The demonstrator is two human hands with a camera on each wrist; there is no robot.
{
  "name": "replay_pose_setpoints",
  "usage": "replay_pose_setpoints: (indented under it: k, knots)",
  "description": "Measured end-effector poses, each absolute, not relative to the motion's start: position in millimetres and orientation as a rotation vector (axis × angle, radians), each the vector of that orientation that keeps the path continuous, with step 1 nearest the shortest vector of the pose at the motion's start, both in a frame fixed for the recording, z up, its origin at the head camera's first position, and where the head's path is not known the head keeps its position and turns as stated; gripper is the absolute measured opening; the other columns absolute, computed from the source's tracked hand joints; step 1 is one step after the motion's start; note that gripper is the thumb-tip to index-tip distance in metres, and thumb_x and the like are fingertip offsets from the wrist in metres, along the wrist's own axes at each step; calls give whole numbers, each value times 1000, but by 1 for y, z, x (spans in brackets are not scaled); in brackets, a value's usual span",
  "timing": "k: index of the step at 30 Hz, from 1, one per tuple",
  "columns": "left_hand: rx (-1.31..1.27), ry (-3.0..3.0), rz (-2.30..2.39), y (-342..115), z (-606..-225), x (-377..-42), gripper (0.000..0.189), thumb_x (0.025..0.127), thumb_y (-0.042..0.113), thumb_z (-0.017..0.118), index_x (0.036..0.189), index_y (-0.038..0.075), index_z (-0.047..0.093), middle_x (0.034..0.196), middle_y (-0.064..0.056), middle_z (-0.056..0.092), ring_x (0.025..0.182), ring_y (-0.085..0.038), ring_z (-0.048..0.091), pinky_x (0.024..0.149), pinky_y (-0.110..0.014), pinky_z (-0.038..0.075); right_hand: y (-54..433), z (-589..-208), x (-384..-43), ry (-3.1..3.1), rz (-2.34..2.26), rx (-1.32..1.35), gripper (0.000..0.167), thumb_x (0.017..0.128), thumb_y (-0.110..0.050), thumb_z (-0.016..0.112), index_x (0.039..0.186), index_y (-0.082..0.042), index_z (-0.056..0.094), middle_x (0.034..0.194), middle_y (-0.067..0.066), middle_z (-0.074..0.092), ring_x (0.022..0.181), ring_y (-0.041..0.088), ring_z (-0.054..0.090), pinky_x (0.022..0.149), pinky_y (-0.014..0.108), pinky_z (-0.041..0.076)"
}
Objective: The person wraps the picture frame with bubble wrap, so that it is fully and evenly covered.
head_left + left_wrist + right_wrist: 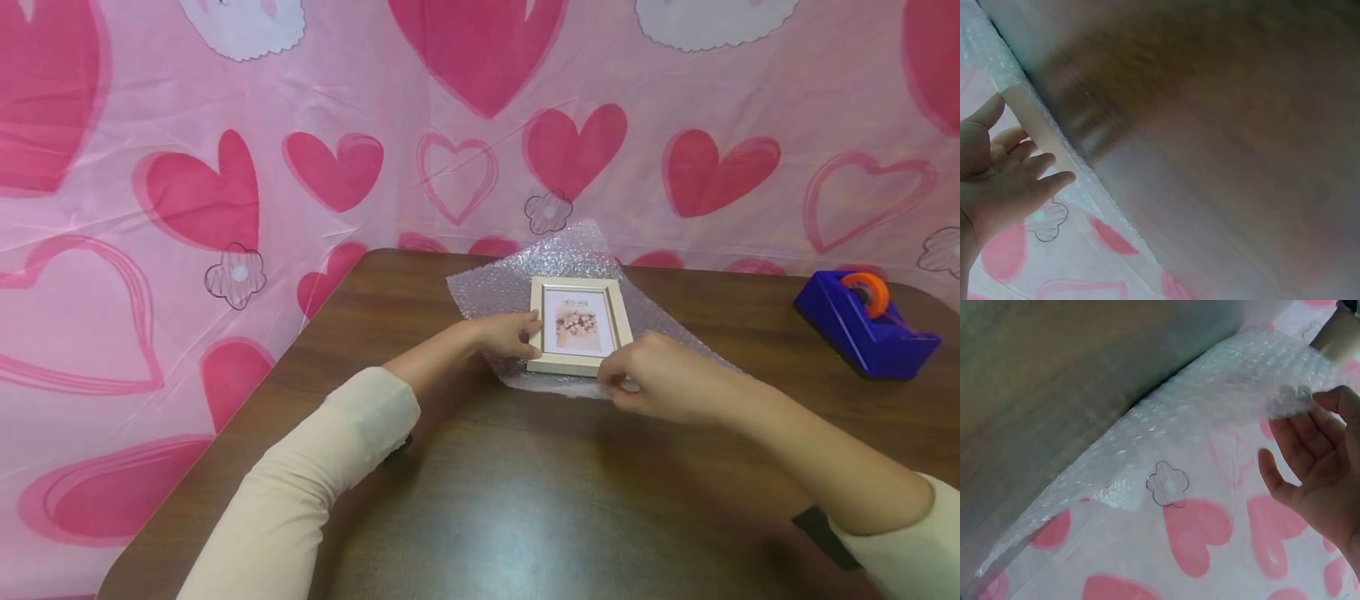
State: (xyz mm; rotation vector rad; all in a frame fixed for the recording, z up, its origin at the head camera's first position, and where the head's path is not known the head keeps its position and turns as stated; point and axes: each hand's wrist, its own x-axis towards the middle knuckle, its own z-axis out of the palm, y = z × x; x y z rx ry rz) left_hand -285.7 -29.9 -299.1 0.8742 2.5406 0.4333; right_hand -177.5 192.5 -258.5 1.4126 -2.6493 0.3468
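A cream picture frame (577,365) with a flower print lies face up on a sheet of bubble wrap (558,254), set at an angle on the dark wooden table (480,508). My left hand (507,335) is at the frame's left side, its fingers loosely extended, fingertips at the edge. The left wrist view shows the thumb (991,111) at one corner of the frame (1032,122) and the fingers spread along that side. At the frame's lower right corner, my right hand (660,379) pinches the bubble wrap (1210,394) between thumb and fingers; the ring and little fingers stay off it.
A blue tape dispenser (862,333) with an orange roll stands at the right of the table. Behind the table and along its left side hangs a pink cloth (420,100) printed with hearts.
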Motion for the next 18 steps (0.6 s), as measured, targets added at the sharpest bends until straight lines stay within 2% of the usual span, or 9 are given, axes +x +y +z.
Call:
replay_pose_setpoints:
  k: [3, 5, 8, 11, 15, 18]
  knots:
    - [896, 2540, 424, -29, -301, -289, 61, 93, 21, 55, 143, 1, 26, 151, -15, 11, 137, -27, 15, 111, -29, 10, 194, -255, -187, -2547, 311, 1339, 15, 74, -3, 67, 70, -17, 65, 64, -16, 56, 55, -1, 44, 51, 20, 43]
    - [934, 2543, 400, -28, -305, -295, 57, 92, 18, 56, 141, 1, 34, 151, -16, 14, 136, -27, 19, 110, -26, 12, 195, -254, -194, -2501, 299, 1283, 15, 74, -3, 66, 68, -17, 64, 62, -15, 55, 52, -1, 43, 49, 21, 42]
    - [998, 2542, 384, -30, -318, -311, 56, 91, 19, 55, 142, 6, 36, 151, -12, 17, 136, -23, 20, 109, -20, 11, 197, -251, -206, -2512, 303, 1198, 12, 78, -5, 64, 70, -14, 67, 63, -12, 58, 52, 1, 45, 50, 24, 45]
    - [911, 2534, 453, -31, -319, -311, 51, 97, 24, 43, 144, 10, 30, 150, -8, 21, 135, -19, 22, 108, -19, 14, 199, -248, -218, -2570, 289, 1116, 12, 81, -6, 61, 73, -12, 67, 61, -9, 57, 52, 5, 45, 52, 28, 45]
    - [690, 2470, 723, -31, -303, -294, 56, 102, 34, 14, 142, -1, 32, 144, -16, 35, 131, -25, 33, 106, -29, 29, 200, -244, -236, -2644, 258, 1030, 10, 85, -8, 60, 79, -8, 68, 63, -5, 59, 56, 11, 48, 58, 34, 45]
    - [675, 2404, 825, -32, -298, -291, 68, 99, 39, -2, 141, -6, 27, 142, -22, 34, 131, -30, 33, 107, -31, 27, 199, -243, -248, -2699, 239, 975, 10, 87, -11, 61, 84, -6, 69, 67, -2, 62, 59, 15, 52, 60, 39, 44]
